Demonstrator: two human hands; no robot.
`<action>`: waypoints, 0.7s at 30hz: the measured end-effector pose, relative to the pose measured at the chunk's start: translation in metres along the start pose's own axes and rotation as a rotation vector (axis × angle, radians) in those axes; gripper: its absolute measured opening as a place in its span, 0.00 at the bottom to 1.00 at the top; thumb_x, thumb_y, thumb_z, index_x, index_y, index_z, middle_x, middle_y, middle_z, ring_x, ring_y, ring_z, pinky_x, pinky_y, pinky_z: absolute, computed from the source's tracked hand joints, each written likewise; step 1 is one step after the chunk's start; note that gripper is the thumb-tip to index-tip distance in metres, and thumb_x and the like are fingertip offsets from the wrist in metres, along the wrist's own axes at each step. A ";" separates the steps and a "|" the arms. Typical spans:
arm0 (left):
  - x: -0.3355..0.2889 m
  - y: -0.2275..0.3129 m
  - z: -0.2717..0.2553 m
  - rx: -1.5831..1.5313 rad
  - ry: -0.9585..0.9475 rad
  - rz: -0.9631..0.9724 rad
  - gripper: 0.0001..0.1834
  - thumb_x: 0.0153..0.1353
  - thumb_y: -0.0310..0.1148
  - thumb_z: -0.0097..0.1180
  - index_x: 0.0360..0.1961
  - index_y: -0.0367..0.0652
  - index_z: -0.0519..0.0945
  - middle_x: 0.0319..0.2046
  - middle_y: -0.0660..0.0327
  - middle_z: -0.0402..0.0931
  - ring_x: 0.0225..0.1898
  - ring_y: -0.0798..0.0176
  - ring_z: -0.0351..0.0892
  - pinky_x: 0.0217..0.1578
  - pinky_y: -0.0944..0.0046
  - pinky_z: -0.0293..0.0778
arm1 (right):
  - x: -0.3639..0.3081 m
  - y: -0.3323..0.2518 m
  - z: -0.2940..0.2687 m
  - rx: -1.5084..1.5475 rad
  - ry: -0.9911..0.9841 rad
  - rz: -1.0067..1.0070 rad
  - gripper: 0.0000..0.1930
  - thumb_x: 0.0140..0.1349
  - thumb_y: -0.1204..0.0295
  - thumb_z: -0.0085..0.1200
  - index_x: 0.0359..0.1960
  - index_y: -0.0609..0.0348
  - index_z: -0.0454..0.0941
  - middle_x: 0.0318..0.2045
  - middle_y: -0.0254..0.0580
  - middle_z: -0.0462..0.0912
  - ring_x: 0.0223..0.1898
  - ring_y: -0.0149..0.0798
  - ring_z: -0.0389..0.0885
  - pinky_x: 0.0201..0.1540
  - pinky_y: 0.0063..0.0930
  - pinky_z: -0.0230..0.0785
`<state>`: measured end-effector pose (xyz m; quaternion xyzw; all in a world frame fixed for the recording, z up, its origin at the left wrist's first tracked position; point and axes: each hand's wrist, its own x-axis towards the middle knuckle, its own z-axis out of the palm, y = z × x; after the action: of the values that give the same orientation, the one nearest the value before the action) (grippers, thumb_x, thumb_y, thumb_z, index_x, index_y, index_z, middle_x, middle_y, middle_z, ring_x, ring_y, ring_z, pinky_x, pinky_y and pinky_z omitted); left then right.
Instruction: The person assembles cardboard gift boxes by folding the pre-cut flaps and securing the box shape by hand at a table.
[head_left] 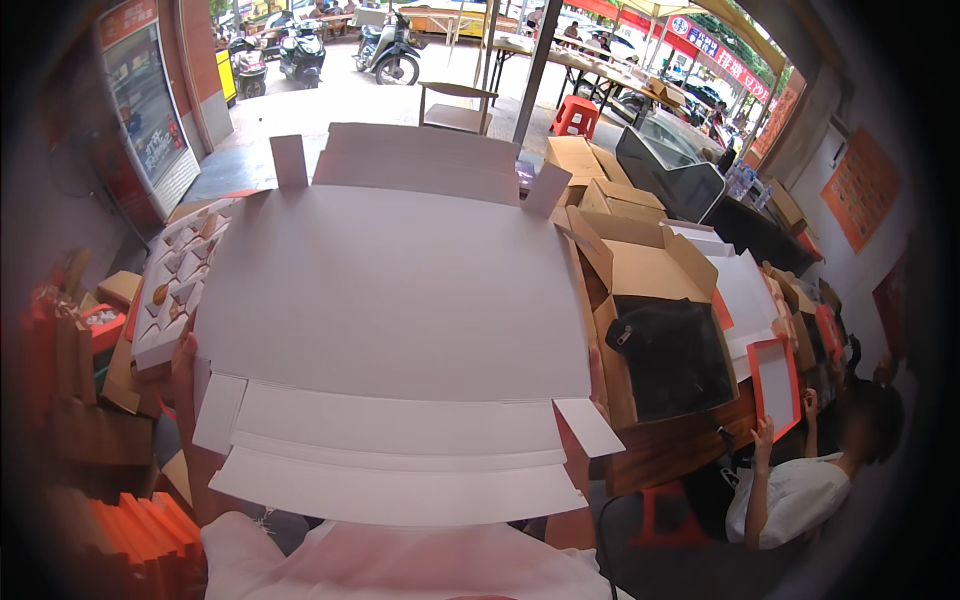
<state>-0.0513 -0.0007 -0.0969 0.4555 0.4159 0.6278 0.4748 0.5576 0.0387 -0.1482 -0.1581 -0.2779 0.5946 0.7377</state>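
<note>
A large white cardboard box blank (400,290) spreads out in front of me, its inner face up. Its creased front flaps hang toward my lap, and a wide flap with small side tabs stands up at the far edge. My left hand (184,365) is closed on the left edge, mostly hidden behind the board. At the right edge, my right hand (597,372) grips the same blank, with only a narrow strip of it showing. Close to my left hand is a white tray (152,352) with dividers and small items in its compartments.
To the right, an open brown carton (622,385) holds a black bag (670,355) on a wooden table (655,455). Beyond it a seated person (790,495) handles a red-edged box (775,385). Orange folded boxes (150,530) stand at lower left. A wooden chair (455,110) is ahead.
</note>
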 end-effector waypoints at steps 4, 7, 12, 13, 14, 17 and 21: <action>0.014 -0.013 -0.018 0.243 0.010 -0.064 0.30 0.72 0.30 0.49 0.74 0.31 0.64 0.68 0.52 0.72 0.66 0.61 0.71 0.69 0.64 0.62 | 0.002 -0.009 -0.006 -0.098 0.082 -0.023 0.38 0.72 0.63 0.50 0.81 0.54 0.50 0.73 0.53 0.66 0.70 0.51 0.71 0.70 0.47 0.69; 0.027 -0.010 -0.004 0.616 -0.066 -0.134 0.29 0.70 0.25 0.51 0.72 0.30 0.66 0.59 0.55 0.77 0.56 0.67 0.77 0.58 0.67 0.72 | 0.011 -0.019 -0.022 -0.265 0.190 -0.040 0.37 0.73 0.61 0.49 0.81 0.54 0.50 0.73 0.54 0.66 0.70 0.51 0.71 0.70 0.47 0.69; 0.036 0.009 0.061 0.994 -0.154 -0.171 0.33 0.67 0.30 0.58 0.71 0.29 0.66 0.48 0.46 0.84 0.44 0.54 0.85 0.48 0.61 0.79 | 0.004 -0.049 -0.009 -0.296 0.003 -0.026 0.40 0.67 0.73 0.50 0.81 0.53 0.50 0.72 0.57 0.66 0.69 0.51 0.72 0.70 0.47 0.70; 0.034 0.009 0.065 1.201 -0.181 -0.047 0.33 0.66 0.31 0.60 0.70 0.28 0.67 0.48 0.44 0.84 0.43 0.50 0.85 0.49 0.59 0.79 | 0.004 -0.050 -0.005 -0.321 0.044 -0.030 0.40 0.66 0.75 0.50 0.81 0.53 0.50 0.72 0.58 0.67 0.69 0.50 0.72 0.70 0.46 0.70; 0.031 0.010 0.065 1.405 -0.211 0.081 0.34 0.66 0.33 0.61 0.69 0.27 0.68 0.47 0.42 0.84 0.43 0.45 0.86 0.51 0.57 0.79 | 0.008 -0.049 -0.008 -0.352 0.014 -0.011 0.40 0.66 0.78 0.49 0.81 0.53 0.51 0.72 0.58 0.67 0.68 0.50 0.73 0.70 0.46 0.70; 0.018 0.011 0.091 1.699 -0.251 0.068 0.31 0.64 0.37 0.65 0.64 0.31 0.74 0.55 0.42 0.78 0.60 0.39 0.76 0.59 0.48 0.74 | 0.005 -0.062 -0.013 -0.415 0.030 0.030 0.38 0.66 0.87 0.46 0.79 0.55 0.55 0.71 0.56 0.70 0.63 0.43 0.77 0.68 0.42 0.72; 0.027 0.009 0.108 1.892 -0.313 0.414 0.27 0.63 0.39 0.66 0.58 0.33 0.77 0.57 0.46 0.75 0.64 0.40 0.71 0.64 0.49 0.70 | -0.007 -0.085 -0.012 -1.023 0.079 -0.028 0.28 0.72 0.80 0.50 0.74 0.57 0.66 0.70 0.45 0.74 0.56 0.35 0.81 0.59 0.31 0.75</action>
<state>0.0478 0.0330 -0.0574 0.7901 0.5916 0.0389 -0.1557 0.6308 0.0123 -0.1114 -0.5173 -0.5075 0.3660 0.5838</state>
